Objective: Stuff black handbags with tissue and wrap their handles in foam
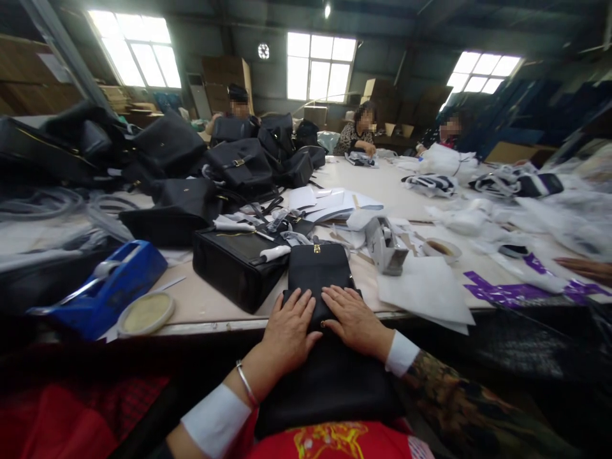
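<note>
A black handbag [329, 389] with gold-coloured clasps lies across the table's front edge, its near part over my lap and its flap [319, 264] pointing away from me. My left hand [291, 325] rests flat on the left side of it, fingers stretched out. Opposite, my right hand [354, 319] lies on the right side, palm down with its fingers extended. Both thumbs point inward near a small gold fitting [323, 324]. Just left of the flap stands another black bag [239, 271], with a white wrapped piece [275, 252] on its top.
A blue tape dispenser [112, 287] and a tape roll [146, 313] sit at the left edge. Black bags [167, 143] pile up behind. To the right are a grey tape dispenser [385, 245], white foam sheets [425, 290] and purple strips [511, 290]. Several people [356, 137] sit across the table.
</note>
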`<state>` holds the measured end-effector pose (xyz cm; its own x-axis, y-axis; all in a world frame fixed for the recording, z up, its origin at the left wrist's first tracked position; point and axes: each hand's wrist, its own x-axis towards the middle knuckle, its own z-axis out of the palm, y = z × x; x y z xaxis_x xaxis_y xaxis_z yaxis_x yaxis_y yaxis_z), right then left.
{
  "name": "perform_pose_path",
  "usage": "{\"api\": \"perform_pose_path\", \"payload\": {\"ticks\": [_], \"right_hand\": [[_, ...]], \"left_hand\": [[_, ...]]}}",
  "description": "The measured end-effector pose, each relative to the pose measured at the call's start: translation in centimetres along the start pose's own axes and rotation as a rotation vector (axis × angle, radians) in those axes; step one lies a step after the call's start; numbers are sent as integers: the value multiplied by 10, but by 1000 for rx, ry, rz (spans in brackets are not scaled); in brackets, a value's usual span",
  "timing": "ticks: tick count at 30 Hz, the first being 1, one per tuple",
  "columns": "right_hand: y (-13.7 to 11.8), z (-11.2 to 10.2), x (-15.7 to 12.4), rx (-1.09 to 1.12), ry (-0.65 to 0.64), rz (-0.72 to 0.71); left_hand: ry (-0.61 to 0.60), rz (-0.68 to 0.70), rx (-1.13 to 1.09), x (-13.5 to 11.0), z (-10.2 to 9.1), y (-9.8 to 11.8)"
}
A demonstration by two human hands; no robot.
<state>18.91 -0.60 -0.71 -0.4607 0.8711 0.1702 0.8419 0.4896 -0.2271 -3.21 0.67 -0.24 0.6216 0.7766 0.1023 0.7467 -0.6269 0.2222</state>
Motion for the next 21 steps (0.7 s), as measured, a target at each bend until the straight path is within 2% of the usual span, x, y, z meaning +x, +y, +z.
{"api": "perform_pose_path", "payload": {"ticks": [3,7,12,18,21], "right_hand": [[5,-11,-1,86,106,-24],[9,-26,0,207,283,14],[22,-38,13,276,329,47],[58,-53,42,343,391,71],[85,-57,59,365,421,253]], "left_hand": [[19,-12,-4,-3,0,0],[31,-18,-10,-2,-1,4],[11,-22,9,11,-3,8],[-2,-14,-20,25,1,5],[15,-17,-43,25,6,1]]}}
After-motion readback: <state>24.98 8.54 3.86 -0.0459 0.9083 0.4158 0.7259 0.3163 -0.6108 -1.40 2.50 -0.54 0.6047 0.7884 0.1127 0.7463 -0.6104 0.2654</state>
